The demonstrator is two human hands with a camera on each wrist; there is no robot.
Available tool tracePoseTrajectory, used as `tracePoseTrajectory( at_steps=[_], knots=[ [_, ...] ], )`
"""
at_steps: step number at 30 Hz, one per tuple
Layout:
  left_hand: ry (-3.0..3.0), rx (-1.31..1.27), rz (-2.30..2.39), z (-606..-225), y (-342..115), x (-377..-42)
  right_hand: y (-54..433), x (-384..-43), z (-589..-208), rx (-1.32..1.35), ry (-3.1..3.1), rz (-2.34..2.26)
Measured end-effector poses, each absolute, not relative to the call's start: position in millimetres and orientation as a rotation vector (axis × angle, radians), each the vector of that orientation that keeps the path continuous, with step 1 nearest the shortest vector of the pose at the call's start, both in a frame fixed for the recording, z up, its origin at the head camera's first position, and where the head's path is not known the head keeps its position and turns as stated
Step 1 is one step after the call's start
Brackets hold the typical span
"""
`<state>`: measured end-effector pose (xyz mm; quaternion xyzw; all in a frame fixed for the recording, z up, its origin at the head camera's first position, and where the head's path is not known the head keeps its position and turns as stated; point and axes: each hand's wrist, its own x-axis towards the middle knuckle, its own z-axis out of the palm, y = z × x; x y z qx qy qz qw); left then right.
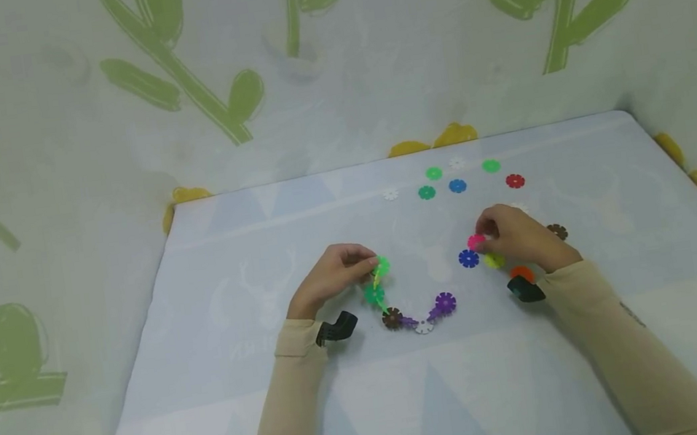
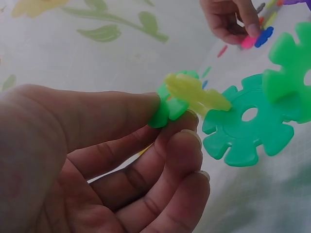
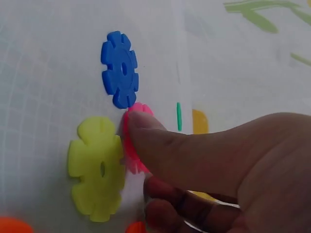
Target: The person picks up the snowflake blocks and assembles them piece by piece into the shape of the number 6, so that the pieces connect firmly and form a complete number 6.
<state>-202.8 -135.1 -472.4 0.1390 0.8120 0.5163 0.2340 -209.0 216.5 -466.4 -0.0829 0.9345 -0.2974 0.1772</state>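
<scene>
My left hand [image 1: 338, 276] pinches a bright green notched plastic disc [image 2: 167, 107] between thumb and fingers. That disc is one end of a curved chain of interlocked discs: a yellow disc [image 2: 197, 92], a teal-green disc [image 2: 228, 141], then a brown disc [image 1: 392, 319], a white disc [image 1: 424, 328] and a purple disc [image 1: 446, 303] at the other end. My right hand [image 1: 519, 235] holds a loose pink disc [image 3: 138, 109], thumb on its face. Beside it on the table lie a dark blue disc [image 1: 468, 259] and a yellow-green disc [image 3: 95, 170].
Near my right wrist lie an orange disc [image 1: 520, 273] and, farther right, a brown disc [image 1: 558, 231]. Toward the back are several more loose discs, among them a red disc [image 1: 516, 181] and a blue disc [image 1: 457, 186]. A wall [image 1: 372, 97] borders the table [image 1: 208, 353] behind.
</scene>
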Motion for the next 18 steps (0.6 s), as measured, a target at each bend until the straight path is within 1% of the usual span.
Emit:
tracePoseTrajectory(
  at_steps=[9, 18],
  knots=[
    [2.192, 0.41, 1.425, -467.8, -137.4, -201.9, 209.8, -206.9, -454.1, -0.369, 2.662, -0.952],
    [2.163, 0.429, 1.43, -468.1, -138.0, -201.0, 168.6, -210.3, -430.2, -0.538, 2.608, -1.168]
  ],
)
